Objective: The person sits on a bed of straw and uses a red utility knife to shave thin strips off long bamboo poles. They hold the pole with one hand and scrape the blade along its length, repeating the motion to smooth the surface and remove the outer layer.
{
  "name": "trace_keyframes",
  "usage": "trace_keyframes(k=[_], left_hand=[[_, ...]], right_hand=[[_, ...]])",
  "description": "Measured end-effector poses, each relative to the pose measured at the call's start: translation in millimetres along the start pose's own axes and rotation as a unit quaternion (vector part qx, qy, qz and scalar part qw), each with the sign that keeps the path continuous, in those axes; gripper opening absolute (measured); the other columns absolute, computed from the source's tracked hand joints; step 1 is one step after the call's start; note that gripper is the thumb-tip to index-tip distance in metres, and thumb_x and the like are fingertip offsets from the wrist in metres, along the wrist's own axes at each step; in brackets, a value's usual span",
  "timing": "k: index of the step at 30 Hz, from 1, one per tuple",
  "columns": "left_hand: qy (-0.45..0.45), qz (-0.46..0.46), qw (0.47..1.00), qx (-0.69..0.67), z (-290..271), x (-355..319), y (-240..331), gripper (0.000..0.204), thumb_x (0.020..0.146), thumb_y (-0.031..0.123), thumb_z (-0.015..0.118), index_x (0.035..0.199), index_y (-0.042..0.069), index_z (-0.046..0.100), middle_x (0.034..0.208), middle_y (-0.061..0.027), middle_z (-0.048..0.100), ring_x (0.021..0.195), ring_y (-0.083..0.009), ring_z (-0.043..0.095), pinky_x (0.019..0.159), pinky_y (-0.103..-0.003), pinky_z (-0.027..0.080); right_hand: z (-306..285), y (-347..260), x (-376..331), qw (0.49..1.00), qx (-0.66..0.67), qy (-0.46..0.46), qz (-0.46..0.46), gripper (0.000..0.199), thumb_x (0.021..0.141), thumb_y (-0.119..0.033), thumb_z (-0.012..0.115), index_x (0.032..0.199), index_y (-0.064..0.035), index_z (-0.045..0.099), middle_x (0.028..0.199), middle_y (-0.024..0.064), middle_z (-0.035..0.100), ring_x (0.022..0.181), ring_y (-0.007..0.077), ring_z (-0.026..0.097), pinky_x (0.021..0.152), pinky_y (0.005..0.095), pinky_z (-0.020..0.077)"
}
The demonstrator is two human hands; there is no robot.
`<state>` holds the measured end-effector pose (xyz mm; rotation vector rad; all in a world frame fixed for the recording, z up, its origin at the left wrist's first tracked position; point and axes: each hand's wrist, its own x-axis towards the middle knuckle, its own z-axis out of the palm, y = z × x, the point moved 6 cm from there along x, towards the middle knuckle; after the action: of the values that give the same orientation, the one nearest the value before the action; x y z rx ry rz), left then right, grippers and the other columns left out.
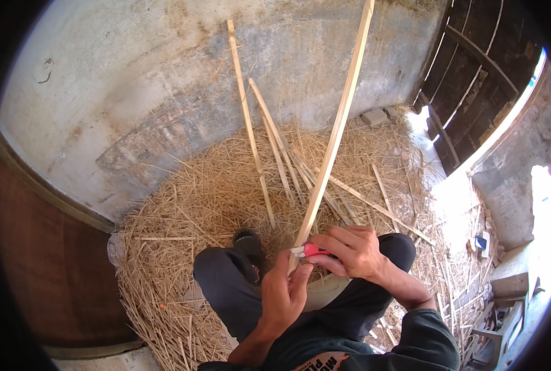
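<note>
My left hand (285,294) grips the near end of a long pale bamboo strip (337,130) that rises away from me toward the wall. My right hand (353,250) holds a small red-handled knife (309,250) with its blade against the strip's lower end, just above my left hand. Both hands are close together over my knees, which are in dark trousers.
Several more split bamboo strips (269,139) lean against the grey plastered wall (164,80). A heap of straw shavings (189,204) covers the floor. A dark wooden door (473,80) stands at right, with bricks and clutter (504,297) near it.
</note>
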<state>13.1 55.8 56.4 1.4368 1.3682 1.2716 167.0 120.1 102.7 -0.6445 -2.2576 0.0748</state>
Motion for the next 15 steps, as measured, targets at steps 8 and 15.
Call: trace_keyframes(k=[8, 15], left_hand=[[0.038, 0.019, 0.994, 0.098, -1.0, 0.0, -1.0, 0.019, 0.110, 0.019, 0.061, 0.114, 0.000, 0.064, 0.080, -0.0219, 0.070, 0.072, -0.0442, 0.070, 0.060, -0.047, 0.050], [0.042, 0.036, 0.989, 0.137, -3.6, -3.7, -1.3, 0.019, 0.110, 0.020, 0.061, 0.107, 0.001, 0.062, 0.073, -0.0219, 0.065, 0.067, -0.0449, 0.067, 0.057, -0.050, 0.047]], right_hand=[[-4.5, 0.6, 4.1, 1.000, -0.028, 0.004, 0.004, 0.032, 0.084, -0.036, 0.085, 0.105, -0.0132, 0.077, 0.073, -0.0026, 0.056, 0.055, 0.0151, 0.064, 0.049, 0.0313, 0.0482], [-8.2, 1.7, 3.1, 0.998, -0.058, 0.025, -0.002, 0.032, 0.083, -0.037, 0.086, 0.103, -0.0133, 0.077, 0.071, -0.0032, 0.057, 0.055, 0.0142, 0.064, 0.048, 0.0302, 0.0475]])
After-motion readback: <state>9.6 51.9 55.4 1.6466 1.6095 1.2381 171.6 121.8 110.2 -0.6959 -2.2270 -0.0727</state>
